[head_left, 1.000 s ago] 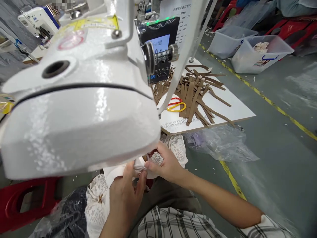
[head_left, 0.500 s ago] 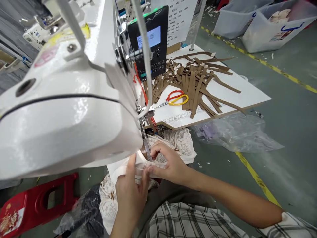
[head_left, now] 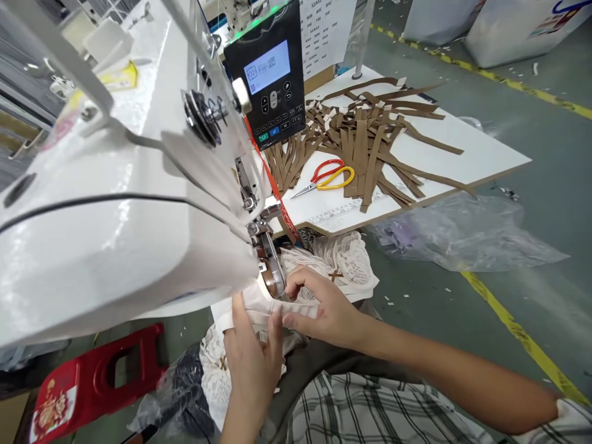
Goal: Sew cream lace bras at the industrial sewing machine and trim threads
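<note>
Both hands are on a white fabric piece [head_left: 259,303] below the sewing machine [head_left: 139,246]. My left hand [head_left: 255,351] has its thumb and fingers closed on the fabric's near edge. To its right, my right hand [head_left: 326,308] pinches the same edge, index finger curled beside the metal presser part [head_left: 274,274]. Part of the fabric passes under the machine head. White lace garments [head_left: 349,265] with a small brown bow lie behind my right hand, and more lace [head_left: 215,370] hangs to the left of my left hand.
A control panel [head_left: 272,80] stands behind the machine. On the white table [head_left: 481,154] are brown strips [head_left: 365,142] and red-and-yellow scissors [head_left: 330,176]. A red stool [head_left: 102,376] is at lower left, plastic film [head_left: 462,231] at right, and bins [head_left: 513,31] at upper right.
The camera view has shifted, so the machine appears further left and the panel shows more fully. Both hands keep their hold on the fabric, with little change in their grip.
</note>
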Demonstrator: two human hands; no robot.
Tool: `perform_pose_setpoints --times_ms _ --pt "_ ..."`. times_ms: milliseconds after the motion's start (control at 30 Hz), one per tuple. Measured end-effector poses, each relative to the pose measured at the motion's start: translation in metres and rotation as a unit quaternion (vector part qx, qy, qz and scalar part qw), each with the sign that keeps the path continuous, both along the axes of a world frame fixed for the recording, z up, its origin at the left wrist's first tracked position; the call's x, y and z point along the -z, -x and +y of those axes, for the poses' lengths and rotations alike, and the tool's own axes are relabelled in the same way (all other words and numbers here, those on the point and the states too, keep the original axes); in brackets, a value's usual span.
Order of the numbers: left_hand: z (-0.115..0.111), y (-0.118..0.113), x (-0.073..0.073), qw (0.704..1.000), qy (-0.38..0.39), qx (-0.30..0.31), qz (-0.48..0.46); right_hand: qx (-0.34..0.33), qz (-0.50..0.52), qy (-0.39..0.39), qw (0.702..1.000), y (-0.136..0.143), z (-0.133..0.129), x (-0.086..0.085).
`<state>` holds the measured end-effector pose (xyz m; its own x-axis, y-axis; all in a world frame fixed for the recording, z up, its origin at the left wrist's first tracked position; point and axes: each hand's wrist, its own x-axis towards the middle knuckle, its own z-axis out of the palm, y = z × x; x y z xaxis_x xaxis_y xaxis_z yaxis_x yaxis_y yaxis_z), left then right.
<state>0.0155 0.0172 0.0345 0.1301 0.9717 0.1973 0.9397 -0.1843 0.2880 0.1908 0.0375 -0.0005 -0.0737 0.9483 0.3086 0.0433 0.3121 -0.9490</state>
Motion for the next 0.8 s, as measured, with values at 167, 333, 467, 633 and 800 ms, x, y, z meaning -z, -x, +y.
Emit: perform_pose_setpoints --times_ms 167,333,467,633,800 --pt "-0.008 -0.004 0.001 0.998 0.052 0.003 -0.025 0.034 -0.083 0.012 0.996 -0.002 -0.009 -0.004" --pt "-0.052 -0.021 0.019 0.993 0.044 0.087 -0.063 -0.004 -0.084 0.062 0.995 -0.004 -0.028 -0.006" --pt "-0.082 -0.027 0.030 0.973 0.074 0.157 -0.151 -0.007 -0.001 0.113 0.994 -0.014 -0.040 -0.007" --pt "-0.069 -0.013 0.016 0.935 0.180 0.191 -0.238 -0.054 -0.009 0.133 0.990 -0.036 -0.049 -0.010" --pt "-0.038 -0.005 -0.003 0.945 0.079 0.206 -0.241 -0.120 -0.043 0.146 0.981 -0.047 -0.054 -0.013"
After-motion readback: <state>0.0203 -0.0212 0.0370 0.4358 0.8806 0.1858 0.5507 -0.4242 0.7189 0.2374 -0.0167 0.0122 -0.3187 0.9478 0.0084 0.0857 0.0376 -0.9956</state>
